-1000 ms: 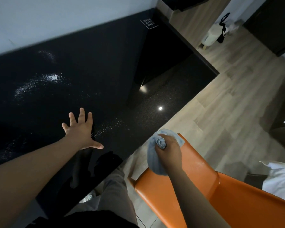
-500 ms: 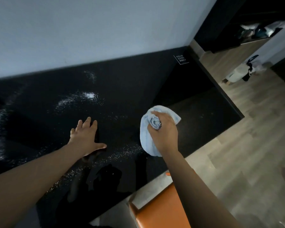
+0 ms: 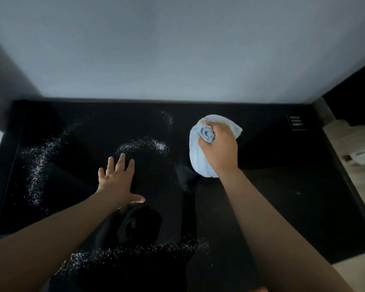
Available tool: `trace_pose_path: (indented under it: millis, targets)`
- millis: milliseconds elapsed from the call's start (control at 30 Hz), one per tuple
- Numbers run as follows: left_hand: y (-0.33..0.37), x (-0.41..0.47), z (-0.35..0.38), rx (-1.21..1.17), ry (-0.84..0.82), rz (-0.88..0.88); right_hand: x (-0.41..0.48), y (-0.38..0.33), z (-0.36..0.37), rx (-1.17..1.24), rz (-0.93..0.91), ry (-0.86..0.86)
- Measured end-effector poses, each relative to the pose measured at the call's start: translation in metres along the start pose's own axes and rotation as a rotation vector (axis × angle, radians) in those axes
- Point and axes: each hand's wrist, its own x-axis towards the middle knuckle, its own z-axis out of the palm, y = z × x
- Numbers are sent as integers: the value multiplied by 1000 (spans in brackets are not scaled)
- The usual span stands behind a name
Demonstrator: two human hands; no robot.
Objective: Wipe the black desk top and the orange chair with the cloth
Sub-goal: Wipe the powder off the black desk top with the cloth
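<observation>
Left hand: my left hand (image 3: pixel 118 182) lies flat on the black desk top (image 3: pixel 282 186), fingers straight and spread, holding nothing.
Right hand: my right hand (image 3: pixel 218 148) has its fingers curled tight round the bunched cloth (image 3: pixel 196 157).
Cloth: pale blue, on the desk top, right of its middle.
Specks: white specks (image 3: pixel 143 144) scattered over the desk top's left half and front.
</observation>
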Motion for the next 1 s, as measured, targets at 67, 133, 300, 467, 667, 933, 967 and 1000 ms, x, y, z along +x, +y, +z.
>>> trace_pose_path:
  millis: [67,133,300,467,667,933,967,1000]
  targets:
    - [0,7,-1,-3,-28,5,23,1,11,12,-28,-23]
    - [1,11,0,-7,-49,26,42,2,21,22,-45,-41]
    - [3,17,8,-12,-53,19,90,10,42,-35,-34,-87]
    - [2,20,11,-13,-59,14,131,14,67,-80,-60,-120]
    - [3,22,11,-46,-84,1,166,10,98,-158,-63,-132]
    - [3,23,10,-50,-103,5,173,10,129,-349,-23,-263]
    - [3,23,10,-47,-106,5,174,11,128,-350,-25,-277]
    - [3,23,10,-47,-107,4,174,13,128,-352,-28,-285]
